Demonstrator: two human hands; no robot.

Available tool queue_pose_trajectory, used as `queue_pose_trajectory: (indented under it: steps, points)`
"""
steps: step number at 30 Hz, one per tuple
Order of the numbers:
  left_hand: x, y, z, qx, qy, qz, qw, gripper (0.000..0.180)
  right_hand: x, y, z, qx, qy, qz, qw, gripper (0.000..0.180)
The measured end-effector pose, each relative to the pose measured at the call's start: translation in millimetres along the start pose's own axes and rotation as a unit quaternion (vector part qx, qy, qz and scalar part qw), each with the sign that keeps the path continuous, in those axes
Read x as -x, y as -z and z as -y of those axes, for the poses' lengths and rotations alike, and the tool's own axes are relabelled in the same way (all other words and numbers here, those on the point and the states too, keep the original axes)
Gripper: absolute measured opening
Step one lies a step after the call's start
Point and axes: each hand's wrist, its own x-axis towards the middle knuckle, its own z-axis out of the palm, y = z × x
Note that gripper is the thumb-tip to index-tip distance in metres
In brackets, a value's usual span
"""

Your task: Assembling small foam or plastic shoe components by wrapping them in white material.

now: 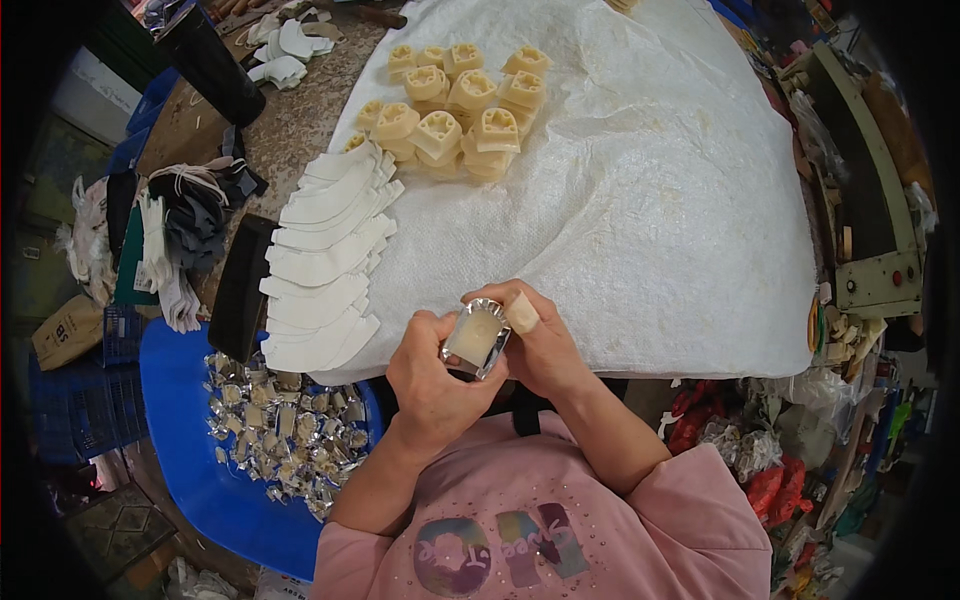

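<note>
Between my two hands, just off the near edge of the white sheet, is a silver-covered shoe heel (pixel 477 337). Its cream, arch-shaped face is turned up, and the shiny rim is pleated around the curved end. My left hand (pixel 432 375) grips it from the left, thumb along its side. My right hand (pixel 543 345) closes on its right side, with beige tape around the thumb; the fingers behind the heel are partly hidden. To the left, white curved cut pieces (pixel 320 265) lie overlapping in a row. Cream shoe heels (pixel 437 135) stand stacked farther back.
A blue tub (pixel 180 430) at lower left holds many silver-covered heels (pixel 285 425). A white woven sheet (pixel 660 200) covers the table. A black cylinder (pixel 210 65) stands at the far left, and a green metal frame (pixel 880 200) is on the right.
</note>
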Motion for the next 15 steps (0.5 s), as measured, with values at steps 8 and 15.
queue_pose_trajectory:
  steps: [8,15]
  points:
    - [5,-3,-3,-0.031,0.001,-0.02,0.999,0.045,2,6,-1,0.316,0.148,0.017,0.937,0.03]
    - [-5,16,1,0.395,0.268,0.09,0.874,0.034,-9,15,13,0.187,0.151,0.127,0.962,0.031]
